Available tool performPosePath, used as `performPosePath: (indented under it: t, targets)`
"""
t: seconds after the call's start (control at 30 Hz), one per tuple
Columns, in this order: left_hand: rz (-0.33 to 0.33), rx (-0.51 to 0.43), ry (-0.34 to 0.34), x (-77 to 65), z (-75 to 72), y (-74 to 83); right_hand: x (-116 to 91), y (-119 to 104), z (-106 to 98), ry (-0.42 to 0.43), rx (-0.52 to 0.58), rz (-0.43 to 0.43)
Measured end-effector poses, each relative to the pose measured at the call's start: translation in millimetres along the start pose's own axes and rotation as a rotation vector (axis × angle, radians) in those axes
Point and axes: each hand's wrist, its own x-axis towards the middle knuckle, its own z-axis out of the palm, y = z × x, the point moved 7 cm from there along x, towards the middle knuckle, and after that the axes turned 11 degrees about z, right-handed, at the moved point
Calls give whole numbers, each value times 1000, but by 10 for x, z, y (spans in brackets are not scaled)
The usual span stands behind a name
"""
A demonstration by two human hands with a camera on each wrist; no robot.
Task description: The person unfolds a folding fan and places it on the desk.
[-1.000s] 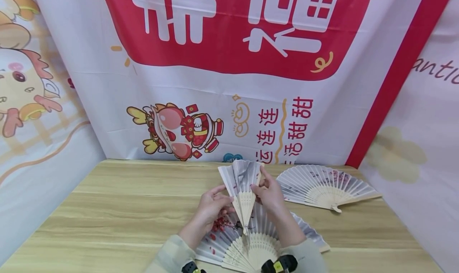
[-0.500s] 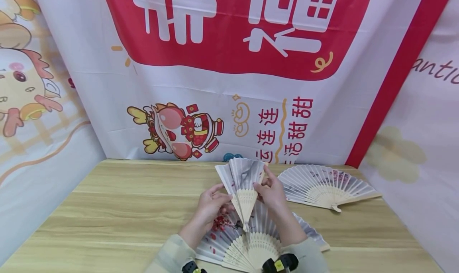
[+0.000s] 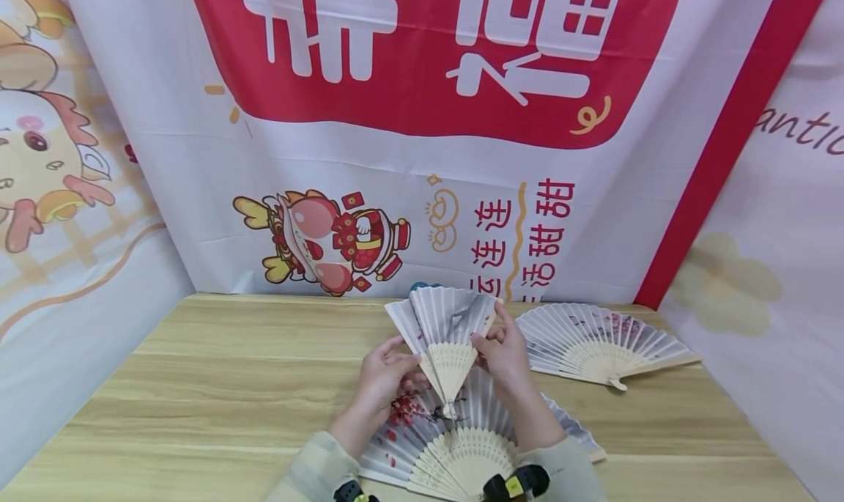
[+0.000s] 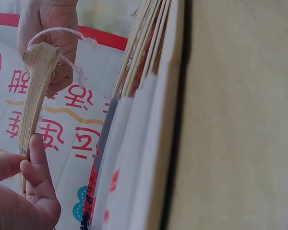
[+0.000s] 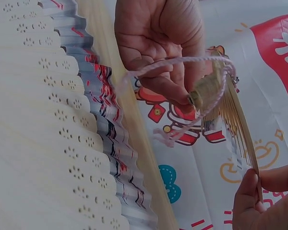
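Note:
Between my two hands is a partly spread folding fan [image 3: 455, 330], pale with a grey and pink pattern and light wooden ribs. My left hand [image 3: 381, 379] pinches its left outer rib with thumb and fingers. On the opposite side, my right hand [image 3: 506, 354] grips the right outer rib near the top edge. A thin pinkish cord [image 5: 182, 60] loops from the pivot end, seen in both wrist views. Directly beneath lies a fully spread fan [image 3: 481, 451] with red blossoms, partly covered by the held fan and my forearms.
A third spread fan [image 3: 600, 341] lies at the back right of the wooden table [image 3: 217, 392]. A printed white and red cloth [image 3: 356, 157] hangs behind the table's rear edge. More printed cloth stands at both sides.
The held fan has spread wider. Its right edge, with my right hand, has moved right, and its left edge has moved slightly left. The fans on the table have stayed put.

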Motion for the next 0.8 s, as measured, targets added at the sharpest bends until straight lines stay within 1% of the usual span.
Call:
performPosePath:
  t: [0.13, 0.27, 0.7, 0.8]
  targets:
    - [-12, 9, 28, 9, -30, -7, -1, 4, -12, -1, 38, 0]
    - [-10, 6, 37, 13, -47, -6, 3, 6, -22, 0, 58, -2]
    - [32, -15, 65, 26, -75, 12, 20, 20, -67, 20, 94, 14]
    - [29, -17, 76, 26, -82, 15, 25, 25, -84, 29, 105, 21]
